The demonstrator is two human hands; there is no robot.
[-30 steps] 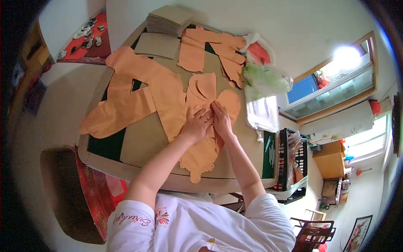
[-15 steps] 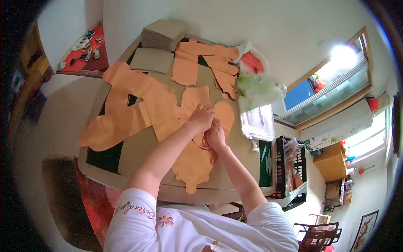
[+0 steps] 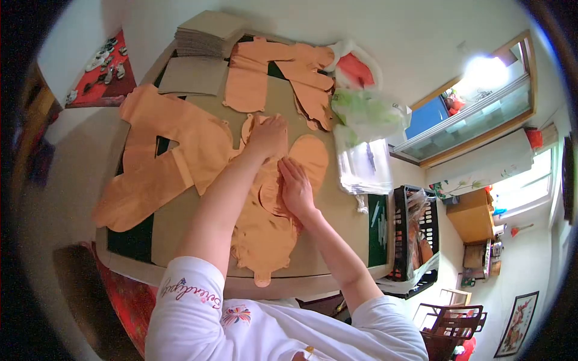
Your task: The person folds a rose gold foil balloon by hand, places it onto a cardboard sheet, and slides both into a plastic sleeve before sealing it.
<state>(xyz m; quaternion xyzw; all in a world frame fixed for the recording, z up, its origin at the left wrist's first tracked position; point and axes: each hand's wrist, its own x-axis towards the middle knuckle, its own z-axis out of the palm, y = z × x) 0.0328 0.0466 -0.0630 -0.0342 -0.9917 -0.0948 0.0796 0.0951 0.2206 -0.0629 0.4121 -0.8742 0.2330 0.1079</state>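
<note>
A flat, uninflated orange-pink foil balloon (image 3: 265,237) with small tabs along its edge lies in front of me, partly folded over itself. My left hand (image 3: 269,137) is at its upper part, fingers curled round the edge of a folded section. Lower and to the right, my right hand (image 3: 297,191) lies on the foil with its fingers stretched out, beside a raised fold. A larger flat foil balloon (image 3: 205,141) spreads over the left side of the table. Several more foil balloons (image 3: 247,87) lie at the back, overlapping one another.
A stack of grey cardboard sheets (image 3: 205,36) stands at the back left, with a loose sheet (image 3: 192,76) before it. Clear plastic bags (image 3: 364,165) lie on the right. A black crate (image 3: 415,240) stands beyond the table's right edge (image 3: 379,210).
My left hand has moved up and left, lifting and folding the balloon's upper part. My right hand has shifted slightly left, its fingers now flatter. The view has also shifted a little.
</note>
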